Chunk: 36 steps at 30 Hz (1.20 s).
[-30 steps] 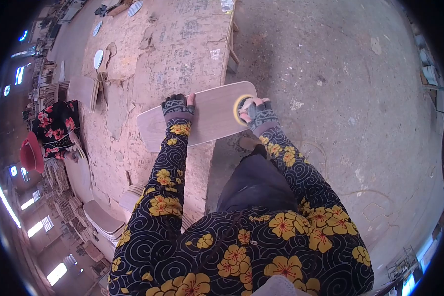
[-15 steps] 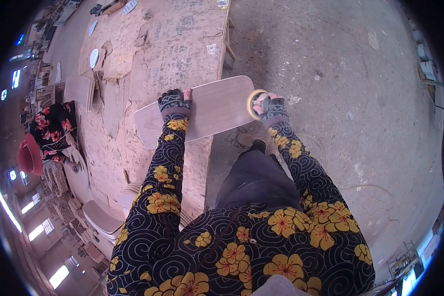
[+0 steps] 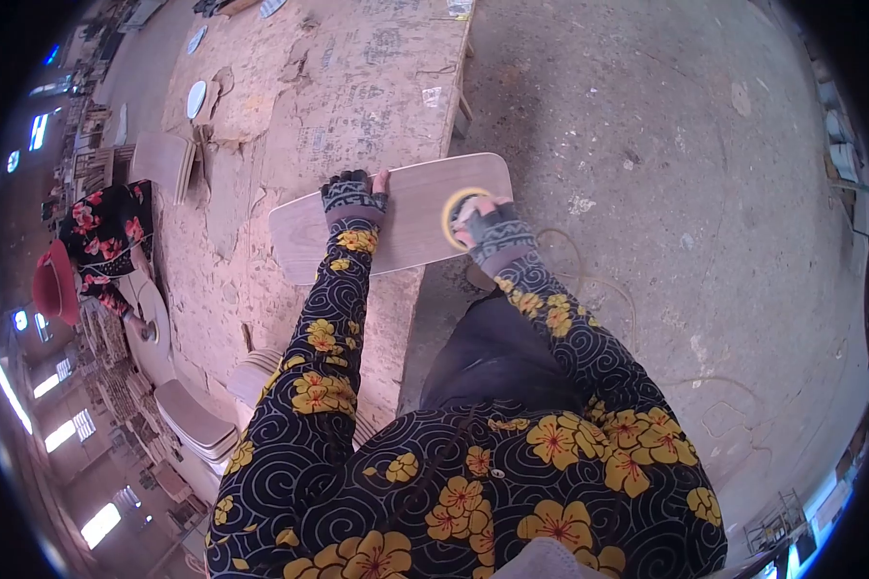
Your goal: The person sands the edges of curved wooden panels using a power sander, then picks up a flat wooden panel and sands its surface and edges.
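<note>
A pale, round-cornered wooden board [image 3: 415, 207] lies slantwise on the worktable, its right end jutting past the table edge. My left hand [image 3: 355, 196], in a patterned fingerless glove, holds the board down near its left half, fingers at the far edge and thumb stretched beside them. A round sander with a yellow rim [image 3: 447, 224] is in my right hand [image 3: 492, 224], which wears a matching glove. The sander rests over the right part of the board. My palm hides most of its body, and the hand is slightly blurred.
Cardboard covers the worktable [image 3: 357, 106]. Stacked curved boards [image 3: 193, 415] stand at the lower left. Another person [image 3: 106, 232] in a red hat works on a board at the left. A thin hose [image 3: 579, 261] runs across the concrete floor [image 3: 666, 145].
My right hand has moved left with the sander, from the board's right end onto its face. My left hand stays on the board. The view has shifted slightly.
</note>
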Available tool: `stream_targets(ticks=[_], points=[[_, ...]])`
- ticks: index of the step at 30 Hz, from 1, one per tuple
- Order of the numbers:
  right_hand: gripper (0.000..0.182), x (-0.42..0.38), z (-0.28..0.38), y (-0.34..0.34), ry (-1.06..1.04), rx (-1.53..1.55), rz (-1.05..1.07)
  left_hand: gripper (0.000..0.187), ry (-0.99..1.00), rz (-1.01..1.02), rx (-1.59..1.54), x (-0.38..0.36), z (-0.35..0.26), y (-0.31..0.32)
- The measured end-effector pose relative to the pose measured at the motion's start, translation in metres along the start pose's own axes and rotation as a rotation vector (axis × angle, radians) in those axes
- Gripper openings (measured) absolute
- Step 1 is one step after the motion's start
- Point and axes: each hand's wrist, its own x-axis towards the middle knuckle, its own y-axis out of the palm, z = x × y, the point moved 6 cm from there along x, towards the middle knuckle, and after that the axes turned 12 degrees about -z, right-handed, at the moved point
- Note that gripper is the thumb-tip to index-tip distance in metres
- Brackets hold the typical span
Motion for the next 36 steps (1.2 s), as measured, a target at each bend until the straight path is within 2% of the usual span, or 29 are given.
stream_targets(ticks=[1, 4, 6, 8, 9, 11, 13, 16, 17, 20, 21, 24, 25, 29, 31, 33, 35, 36], points=[[0.059, 0.008, 0.002, -0.001, 0.195, 0.071, 0.086, 0.055, 0.000, -0.003, 0.013, 0.000, 0.001, 0.002], [0.061, 0.035, -0.009, -0.010, 0.301, 0.078, 0.072, 0.051, 0.012, -0.034, 0.019, 0.000, 0.003, 0.005], [0.061, 0.035, -0.059, 0.029, 0.372, 0.018, 0.105, 0.052, 0.018, -0.040, 0.005, -0.001, 0.004, 0.006], [0.060, 0.043, -0.075, 0.001, 0.625, 0.111, 0.003, 0.052, 0.016, 0.003, -0.010, 0.001, 0.001, 0.001], [0.046, 0.064, -0.069, 0.003, 0.463, -0.045, 0.098, 0.053, 0.003, 0.017, -0.011, 0.001, 0.000, 0.001], [0.051, 0.080, -0.051, 0.007, 0.296, -0.176, 0.201, 0.055, -0.019, 0.043, -0.007, 0.002, 0.002, 0.001], [0.060, 0.079, -0.026, -0.003, 0.470, 0.078, 0.134, 0.054, -0.027, 0.051, -0.014, 0.002, 0.002, -0.002], [0.060, 0.095, -0.004, 0.007, 0.274, 0.039, 0.037, 0.054, -0.036, 0.065, -0.021, 0.002, 0.002, -0.003], [0.059, 0.111, -0.008, 0.013, 0.342, -0.014, 0.105, 0.054, -0.031, 0.044, -0.024, 0.002, 0.002, -0.002], [0.058, 0.127, -0.040, -0.014, 0.620, -0.035, 0.104, 0.055, -0.038, 0.020, -0.051, 0.003, 0.004, -0.002], [0.057, 0.118, -0.062, -0.002, 0.791, 0.127, 0.097, 0.055, -0.035, 0.026, -0.047, 0.004, 0.004, -0.002], [0.059, 0.105, -0.078, 0.003, 0.792, 0.035, 0.062, 0.056, -0.044, 0.045, -0.057, 0.004, 0.003, -0.006], [0.061, 0.107, -0.067, 0.003, 0.634, -0.053, 0.096, 0.056, -0.047, 0.054, -0.060, 0.004, 0.003, -0.007], [0.063, 0.104, -0.012, -0.002, 0.351, -0.009, 0.076, 0.056, -0.042, 0.035, -0.054, 0.005, 0.002, -0.009], [0.064, 0.114, -0.023, 0.008, 0.398, -0.027, 0.073, 0.057, -0.051, 0.092, -0.056, 0.004, 0.001, -0.009], [0.061, 0.113, -0.033, -0.006, 0.525, 0.016, 0.032, 0.057, -0.036, 0.044, -0.051, 0.002, 0.001, -0.001], [0.059, 0.103, -0.060, 0.006, 0.609, 0.018, 0.101, 0.056, -0.026, 0.018, -0.041, 0.002, 0.001, 0.001], [0.059, 0.097, -0.058, 0.013, 0.512, -0.038, 0.130, 0.055, -0.023, 0.026, -0.037, 0.003, 0.002, -0.001]])
